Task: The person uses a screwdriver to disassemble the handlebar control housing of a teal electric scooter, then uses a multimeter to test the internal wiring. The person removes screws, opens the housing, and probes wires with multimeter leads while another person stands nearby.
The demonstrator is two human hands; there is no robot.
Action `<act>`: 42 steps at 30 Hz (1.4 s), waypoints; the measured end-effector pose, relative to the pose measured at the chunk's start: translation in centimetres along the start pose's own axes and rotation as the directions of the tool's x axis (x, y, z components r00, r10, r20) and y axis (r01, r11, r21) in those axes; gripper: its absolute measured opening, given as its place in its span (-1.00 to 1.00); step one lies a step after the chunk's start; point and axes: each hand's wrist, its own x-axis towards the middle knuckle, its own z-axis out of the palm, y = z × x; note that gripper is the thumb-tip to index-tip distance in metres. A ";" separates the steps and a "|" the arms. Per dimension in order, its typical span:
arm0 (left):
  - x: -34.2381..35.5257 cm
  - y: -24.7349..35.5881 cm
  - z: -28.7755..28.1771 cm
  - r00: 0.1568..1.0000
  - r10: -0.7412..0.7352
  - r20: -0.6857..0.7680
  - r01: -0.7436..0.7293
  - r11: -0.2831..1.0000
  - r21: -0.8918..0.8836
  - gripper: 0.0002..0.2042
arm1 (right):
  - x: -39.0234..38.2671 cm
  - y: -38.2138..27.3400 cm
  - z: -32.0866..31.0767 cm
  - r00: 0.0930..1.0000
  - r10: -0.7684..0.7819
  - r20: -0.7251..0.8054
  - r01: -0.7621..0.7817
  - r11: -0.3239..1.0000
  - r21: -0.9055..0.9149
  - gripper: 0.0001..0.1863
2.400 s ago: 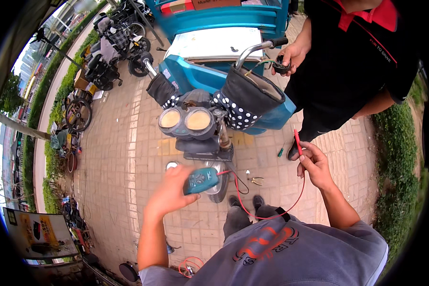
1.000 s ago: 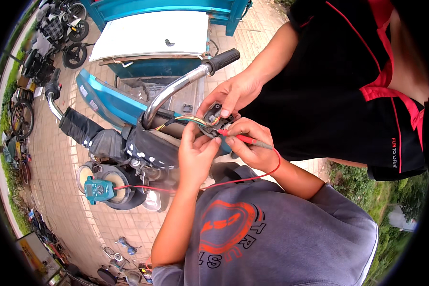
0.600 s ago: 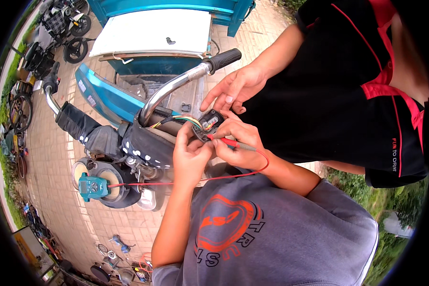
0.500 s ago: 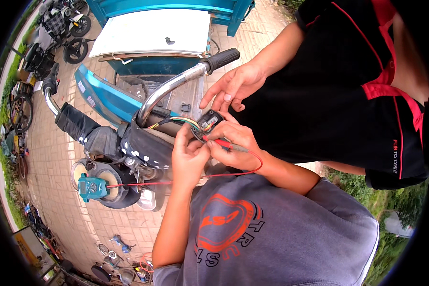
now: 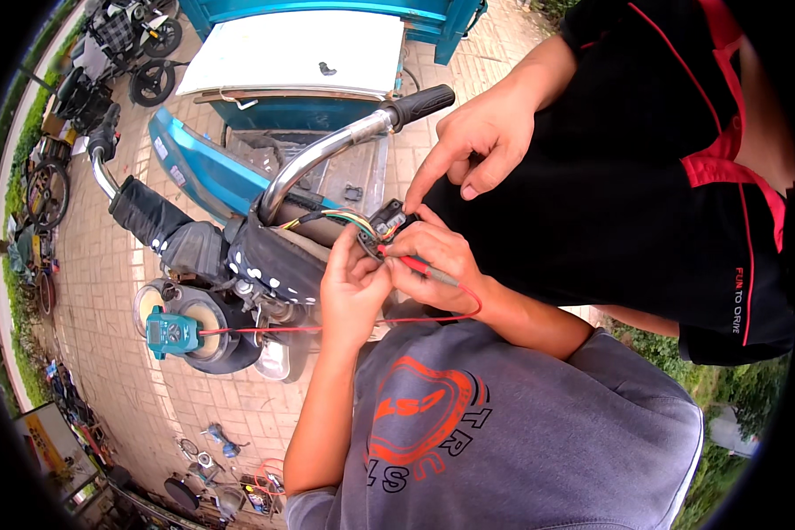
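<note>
My left hand (image 5: 355,281) is closed on one part of an opened black switch housing (image 5: 389,221). A bundle of thin coloured wires (image 5: 340,215) runs into the housing from the handlebar side. In my right hand (image 5: 437,258) is a red test probe (image 5: 412,263), its tip close to the housing and hidden by my fingers. From the probe a red lead (image 5: 274,329) leads across to a teal multimeter (image 5: 171,333) on the left. Another person's hand (image 5: 486,146) reaches in from the upper right, with the index finger pointing down at the housing.
The chrome handlebar (image 5: 314,159) with a black grip (image 5: 420,106) rises just beyond my hands. A teal cargo vehicle with a white board (image 5: 300,53) stands behind it. The person in a black shirt (image 5: 609,194) is close at right. Loose parts (image 5: 225,442) lie on the paving.
The other person's hand has gone from loosely spread fingers to a pointing index finger, now at the housing. My hands have stayed nearly in place; the view has shifted slightly.
</note>
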 end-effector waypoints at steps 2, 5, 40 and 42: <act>0.1 -0.1 0.0 1.000 -0.001 0.001 0.001 1.000 0.002 -0.35 | 0.0 0.0 -0.1 1.000 0.011 0.006 -0.011 1.000 -0.006 -0.82; 0.3 -0.1 0.1 1.000 -0.006 -0.002 0.006 1.000 0.009 -0.35 | 0.0 0.1 -0.1 1.000 0.013 -0.003 -0.013 1.000 -0.011 -0.82; 0.6 -1.3 -0.1 0.995 0.088 0.035 -0.088 0.996 -0.021 -0.39 | 0.9 0.5 -0.3 0.995 -0.032 0.094 0.038 0.997 -0.061 -0.77; 0.8 -1.9 -0.5 0.997 0.014 0.073 -0.012 0.999 -0.030 -0.36 | 0.9 0.8 0.1 0.995 -0.074 0.068 0.077 0.996 -0.044 -0.76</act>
